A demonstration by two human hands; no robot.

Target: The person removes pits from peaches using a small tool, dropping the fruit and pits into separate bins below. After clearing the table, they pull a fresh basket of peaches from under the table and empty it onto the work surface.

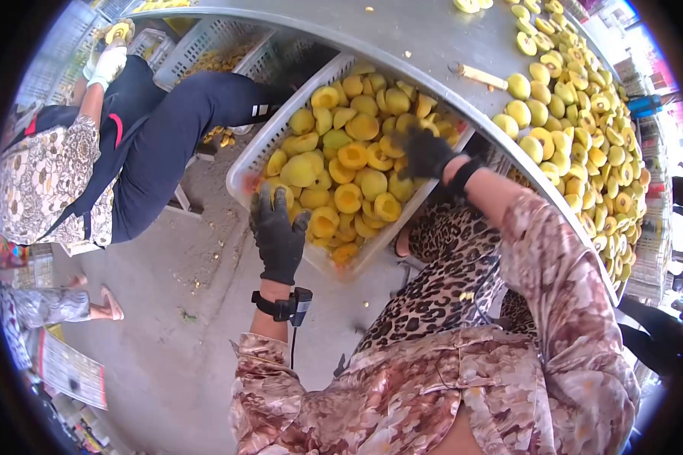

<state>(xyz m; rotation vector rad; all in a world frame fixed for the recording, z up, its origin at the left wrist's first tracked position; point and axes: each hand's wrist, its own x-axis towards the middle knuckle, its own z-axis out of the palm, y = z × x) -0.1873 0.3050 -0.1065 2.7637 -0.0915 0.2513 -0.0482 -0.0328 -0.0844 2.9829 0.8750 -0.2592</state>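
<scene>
A white plastic crate (239, 171) is full of halved yellow peaches (353, 155), several with the pit hollow showing. My left hand (279, 235), in a dark glove, lies over the crate's near left side with its fingers apart, touching the fruit there. Over the crate's right side is my right hand (429, 155), also gloved and smeared by motion. Whether its fingers hold a peach is hidden. On the metal table (372, 38) beyond lies a wooden-handled tool (479, 76), close to a heap of cut peaches (577, 129).
The table's raised rim curves above the crate and along my right side. At the left a seated co-worker (129, 152) in white gloves holds a peach half (118, 32). More crates (212, 42) stand below the table. Scraps lie on the concrete floor (182, 303).
</scene>
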